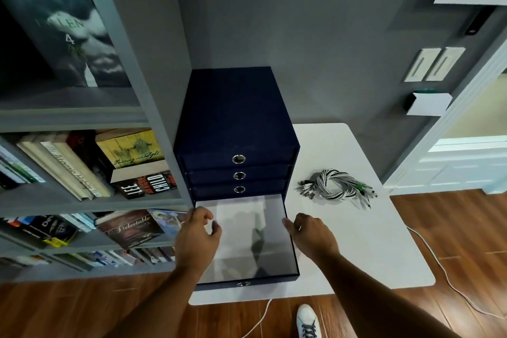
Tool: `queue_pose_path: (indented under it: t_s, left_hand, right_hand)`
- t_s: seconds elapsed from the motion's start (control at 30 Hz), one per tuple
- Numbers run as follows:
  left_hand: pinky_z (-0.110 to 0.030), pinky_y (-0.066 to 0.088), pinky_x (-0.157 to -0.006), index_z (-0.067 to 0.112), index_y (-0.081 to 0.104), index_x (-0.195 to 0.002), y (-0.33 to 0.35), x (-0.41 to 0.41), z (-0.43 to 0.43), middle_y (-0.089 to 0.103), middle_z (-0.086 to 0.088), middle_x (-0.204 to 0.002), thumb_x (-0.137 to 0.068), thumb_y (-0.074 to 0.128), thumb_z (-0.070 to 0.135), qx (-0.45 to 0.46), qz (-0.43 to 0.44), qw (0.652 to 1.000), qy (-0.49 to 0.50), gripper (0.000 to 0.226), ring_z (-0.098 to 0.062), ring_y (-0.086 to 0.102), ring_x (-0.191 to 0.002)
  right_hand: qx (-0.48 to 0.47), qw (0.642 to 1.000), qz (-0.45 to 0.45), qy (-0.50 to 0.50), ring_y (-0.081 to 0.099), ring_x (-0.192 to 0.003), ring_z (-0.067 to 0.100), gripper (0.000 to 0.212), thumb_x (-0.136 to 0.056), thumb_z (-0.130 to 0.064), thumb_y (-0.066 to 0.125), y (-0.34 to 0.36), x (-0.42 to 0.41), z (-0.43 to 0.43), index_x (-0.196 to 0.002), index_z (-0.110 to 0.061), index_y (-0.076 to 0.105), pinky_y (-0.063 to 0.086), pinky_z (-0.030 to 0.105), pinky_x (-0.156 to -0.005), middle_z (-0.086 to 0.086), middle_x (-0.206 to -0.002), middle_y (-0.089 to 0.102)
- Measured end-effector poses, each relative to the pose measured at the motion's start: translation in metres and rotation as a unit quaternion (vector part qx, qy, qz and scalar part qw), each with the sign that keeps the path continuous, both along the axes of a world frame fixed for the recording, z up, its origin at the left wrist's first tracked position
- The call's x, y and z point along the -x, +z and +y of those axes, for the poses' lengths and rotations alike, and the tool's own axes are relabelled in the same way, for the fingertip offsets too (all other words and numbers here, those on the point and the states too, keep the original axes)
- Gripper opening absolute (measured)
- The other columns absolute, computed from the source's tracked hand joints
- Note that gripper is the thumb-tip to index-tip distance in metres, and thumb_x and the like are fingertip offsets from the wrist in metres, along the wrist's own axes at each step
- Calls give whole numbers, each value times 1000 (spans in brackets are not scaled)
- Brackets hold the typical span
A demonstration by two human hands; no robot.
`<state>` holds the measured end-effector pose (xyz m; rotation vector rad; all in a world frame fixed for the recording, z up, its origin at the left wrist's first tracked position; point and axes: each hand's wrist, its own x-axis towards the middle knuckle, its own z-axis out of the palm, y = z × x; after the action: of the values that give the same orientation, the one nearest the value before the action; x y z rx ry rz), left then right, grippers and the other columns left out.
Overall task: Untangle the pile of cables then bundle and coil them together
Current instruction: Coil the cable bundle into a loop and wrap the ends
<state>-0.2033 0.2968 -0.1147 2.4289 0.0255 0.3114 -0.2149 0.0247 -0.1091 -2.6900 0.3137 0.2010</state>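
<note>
- A grey bookshelf (153,107) filled the left side, with books (137,186) stacked and leaning on its shelves.
- A navy drawer box (236,118) stood just right of the shelf, at the left end of a white table (370,255). Its three upper drawers were closed.
- The bottom drawer (247,266) was pulled out toward the person, showing a pale lining.
- The left hand (197,233) was at the drawer's left rim, fingers loosely curled with the thumb over the lining. Whether it gripped the rim or only hovered over it could not be told.
- The right hand (310,233) was at the drawer's right rim, fingers bent and fingertips at the edge. Whether it actually held the rim could not be told either.
- The cables (337,185) lay on the table to the right of the box, gathered in one black-and-white striped coil. Their plug ends splayed out at the left and lower right.
- The coil lay well apart from both hands, beyond the right hand and to its right, and neither hand touched it.
- A white shoe (307,318) stood on the wooden floor below the table edge.
- A thin white cord (439,263) trailed across the floor on the right.
- Two wall switches (434,64) were on the grey wall above the table, near a white door frame (466,96).
</note>
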Motion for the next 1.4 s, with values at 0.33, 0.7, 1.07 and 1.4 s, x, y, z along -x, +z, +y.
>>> queue_pose_path:
  t_s: [0.33, 0.7, 1.07, 1.4]
  left_hand:
    - [-32, 51, -70, 23, 62, -89, 30, -42, -126, 62, 11, -85, -94, 55, 39, 92, 57, 940, -323, 17, -11, 60, -78]
    - [-35, 47, -100, 14, 53, -136, 11, -114, -255, 58, -4, -135, -98, 57, 30, 9, 136, 946, -294, 41, -23, 57, -121]
    - [-43, 50, -94, 21, 57, -120, -25, -154, -300, 66, -7, -121, -76, 67, 55, -95, 269, 942, -178, 57, -35, 59, -115]
    - [-38, 49, -65, 18, 58, -82, 9, -110, -261, 63, 2, -72, -80, 66, 30, 198, 204, 927, -246, 15, -13, 56, -64]
  right_hand:
    - [10, 995, -83, -47, 62, -88, 36, 36, -100, -38, 39, 33, -41, -81, -72, -17, 49, 39, 35, -65, 12, -88, 69]
    - [53, 997, -26, -50, 53, -110, 37, 33, -86, -33, 49, 4, -114, -190, -112, -19, 65, 46, 48, -92, 8, -112, 60]
    - [-19, 993, 93, -74, 58, -109, 37, 32, -91, -23, 51, -35, -129, -210, -121, -12, 48, 46, 43, -90, 13, -122, 48]
    - [-239, 958, -101, -125, 56, -76, 17, 15, -86, -21, 61, 4, -86, -173, -82, -25, 47, 41, 33, -65, -5, -79, 59]
